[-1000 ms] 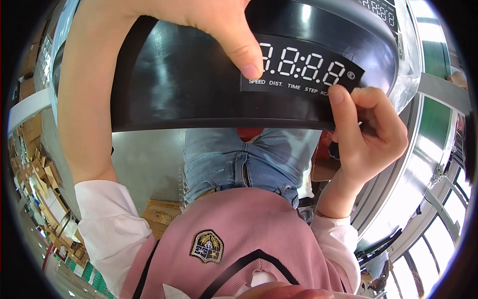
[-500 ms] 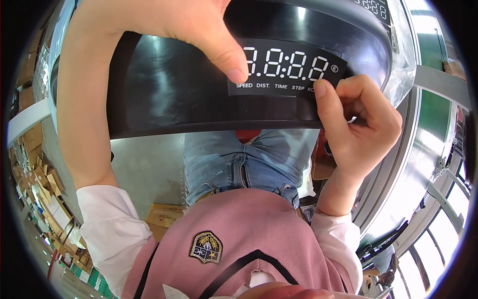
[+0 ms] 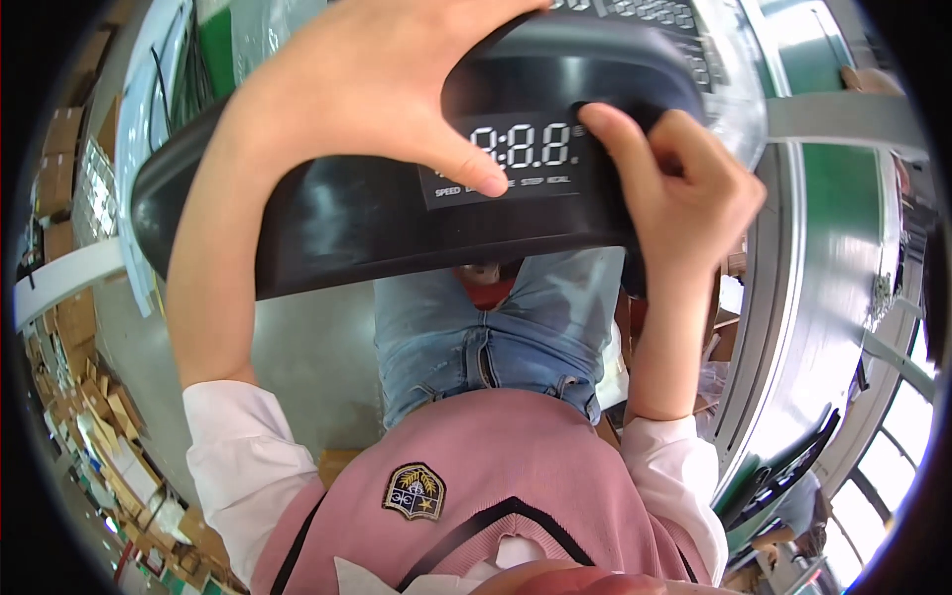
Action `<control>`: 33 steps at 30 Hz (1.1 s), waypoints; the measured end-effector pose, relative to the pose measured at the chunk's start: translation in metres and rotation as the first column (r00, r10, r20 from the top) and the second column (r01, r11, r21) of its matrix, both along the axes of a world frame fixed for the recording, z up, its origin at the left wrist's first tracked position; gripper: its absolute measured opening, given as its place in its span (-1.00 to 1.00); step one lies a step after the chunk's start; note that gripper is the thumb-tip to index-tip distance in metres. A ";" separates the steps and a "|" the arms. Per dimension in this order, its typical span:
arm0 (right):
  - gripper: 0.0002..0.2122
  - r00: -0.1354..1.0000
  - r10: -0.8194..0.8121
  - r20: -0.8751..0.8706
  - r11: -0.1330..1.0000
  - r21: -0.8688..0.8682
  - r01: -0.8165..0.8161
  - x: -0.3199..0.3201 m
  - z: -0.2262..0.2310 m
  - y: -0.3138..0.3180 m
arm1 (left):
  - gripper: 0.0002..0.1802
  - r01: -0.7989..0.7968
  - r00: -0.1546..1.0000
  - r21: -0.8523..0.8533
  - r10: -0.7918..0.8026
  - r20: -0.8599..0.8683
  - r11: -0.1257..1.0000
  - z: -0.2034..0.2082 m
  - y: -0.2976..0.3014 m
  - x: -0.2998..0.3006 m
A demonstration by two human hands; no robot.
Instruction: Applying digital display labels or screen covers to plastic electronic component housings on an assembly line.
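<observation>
A glossy black curved plastic console panel (image 3: 347, 233) lies across my thighs. On its face sits a dark display label (image 3: 526, 190) with white digit shapes and a row of small white lettering. My left hand (image 3: 367, 84) grips the panel from the left; its thumb lies on the label, and its fingers reach over the far side, tips out of sight. My right hand (image 3: 684, 178) is at the label's right end, fingers curled in and thumb stretched to the label's upper right corner. Between those curled fingers I see nothing held.
Beyond the panel lie more printed display labels (image 3: 650, 15) and clear plastic film (image 3: 739, 79). A green-topped bench (image 3: 838, 208) with a pale metal edge runs along the right. Cardboard boxes (image 3: 109, 407) are heaped at the left. Another person's hand (image 3: 873, 81) shows at the far right.
The panel has shifted left and shows more of its left end. My right thumb has moved from the label's lower right corner to its upper right. My left thumb stays on the label.
</observation>
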State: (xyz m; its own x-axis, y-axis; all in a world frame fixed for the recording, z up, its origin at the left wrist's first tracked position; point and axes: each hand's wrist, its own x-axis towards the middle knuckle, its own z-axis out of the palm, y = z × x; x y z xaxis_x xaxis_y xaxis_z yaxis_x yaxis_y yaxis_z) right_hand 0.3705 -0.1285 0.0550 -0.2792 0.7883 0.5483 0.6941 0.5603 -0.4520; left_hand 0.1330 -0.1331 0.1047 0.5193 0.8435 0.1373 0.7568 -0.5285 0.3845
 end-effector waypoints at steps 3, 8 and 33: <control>-0.71 0.976 -0.079 -0.205 0.985 0.137 0.108 -0.006 -0.016 0.013 | -0.02 -0.039 0.996 0.146 0.050 -0.070 0.989 -0.012 -0.002 -0.014; -0.50 0.914 0.077 -0.398 0.990 0.137 -0.024 -0.006 -0.045 0.035 | 0.01 -0.109 0.989 0.169 0.124 -0.078 0.979 -0.015 -0.019 -0.010; -0.53 0.357 -0.933 -0.034 0.278 0.560 0.780 0.328 0.130 -0.230 | -0.88 -0.106 0.886 0.602 -0.199 0.418 0.792 0.038 -0.147 0.067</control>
